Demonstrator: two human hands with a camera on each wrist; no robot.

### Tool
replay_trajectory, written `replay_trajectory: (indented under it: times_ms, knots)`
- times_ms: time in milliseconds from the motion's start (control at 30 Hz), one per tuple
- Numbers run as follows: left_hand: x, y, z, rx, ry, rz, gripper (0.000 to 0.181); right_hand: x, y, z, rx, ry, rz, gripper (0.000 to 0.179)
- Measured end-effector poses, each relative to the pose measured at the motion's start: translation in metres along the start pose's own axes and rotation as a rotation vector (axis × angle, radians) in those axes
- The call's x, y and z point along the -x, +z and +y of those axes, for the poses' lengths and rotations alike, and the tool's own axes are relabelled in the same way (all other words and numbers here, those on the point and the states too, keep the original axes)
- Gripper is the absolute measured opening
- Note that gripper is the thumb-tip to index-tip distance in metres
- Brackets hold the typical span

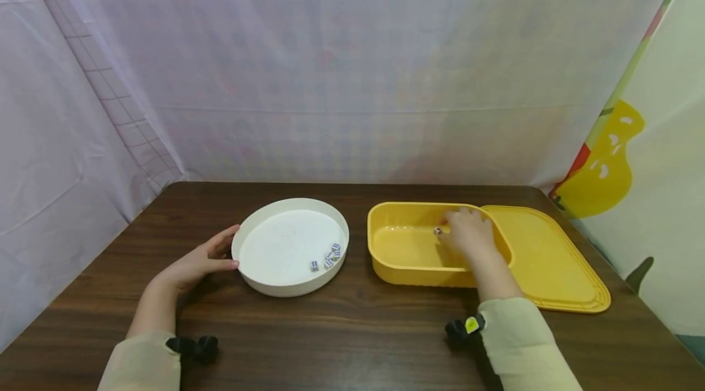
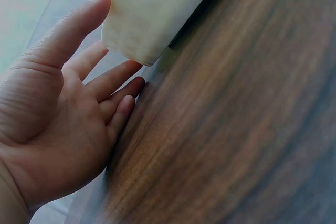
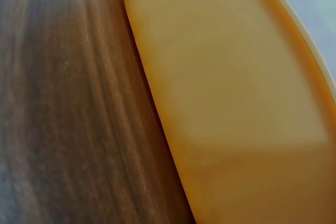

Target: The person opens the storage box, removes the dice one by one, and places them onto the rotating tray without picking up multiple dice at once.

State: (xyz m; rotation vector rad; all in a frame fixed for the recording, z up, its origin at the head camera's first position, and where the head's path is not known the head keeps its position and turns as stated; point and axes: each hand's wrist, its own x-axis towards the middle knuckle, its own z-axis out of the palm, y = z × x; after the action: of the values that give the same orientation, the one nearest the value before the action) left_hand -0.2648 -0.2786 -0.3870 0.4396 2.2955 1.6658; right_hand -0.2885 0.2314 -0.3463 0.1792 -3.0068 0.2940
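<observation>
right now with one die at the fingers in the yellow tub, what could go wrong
The die is tiny and sits at the right hand's fingertips; it could slip and bounce in the yellow tub. The left hand only touches the white dish, so a bump might slide it and scatter the dice inside.

Soft even light, faint shadows, blurry wrist views
</observation>
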Motion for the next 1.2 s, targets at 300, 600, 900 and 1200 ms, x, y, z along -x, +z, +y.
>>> replay_trajectory:
  times_ms: [300, 600, 900, 1200]
  knots:
    - [0.0007, 0.0001, 0.0007, 0.002, -0.006, -0.008, 0.086, -0.0013, 0.0026, -0.0009, -0.005, 0.014, -0.112, 0.039]
    - [0.0004, 0.0003, 0.0009, 0.004, -0.01, -0.006, 0.086, -0.0019, 0.0042, 0.001, -0.022, 0.011, -0.138, 0.045]
    - [0.0005, -0.001, -0.0006, -0.003, -0.013, -0.004, 0.086, -0.0028, 0.0057, 0.0012, -0.034, 0.002, -0.129, 0.026]
    - [0.0008, -0.0007, 0.0005, -0.012, -0.015, -0.001, 0.086, -0.0028, 0.0045, 0.0006, -0.041, 0.006, -0.127, 0.02]
